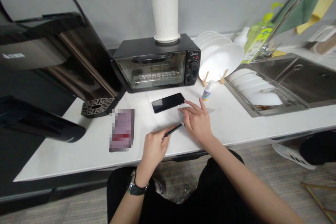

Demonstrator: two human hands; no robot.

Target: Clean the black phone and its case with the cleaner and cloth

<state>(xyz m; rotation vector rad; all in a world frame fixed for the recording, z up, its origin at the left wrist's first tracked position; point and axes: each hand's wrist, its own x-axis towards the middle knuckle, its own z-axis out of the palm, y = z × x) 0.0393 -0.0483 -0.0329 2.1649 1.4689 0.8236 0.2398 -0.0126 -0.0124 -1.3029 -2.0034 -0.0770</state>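
Note:
My left hand (154,145), with a watch (136,185) on its wrist, grips a thin black bar-shaped object (173,130) near the counter's front edge. From this angle its kind cannot be made out. Just to the right, my right hand (198,120) has its thumb and forefinger close together at a pale, see-through thin sheet (210,110), mostly hidden under the hand; its other fingers stretch out. Beyond both hands a black phone (168,103) lies flat, its right end close to my right fingertips. A small white bottle (207,91) with a blue and yellow label stands behind my right hand.
A toaster oven (157,66) stands against the wall, bearing a white cup (165,15) of chopsticks. Left are a pixelated flat item (122,129) and a black drinks machine (86,66). Plates (220,59) and a sink (296,77) lie to the right.

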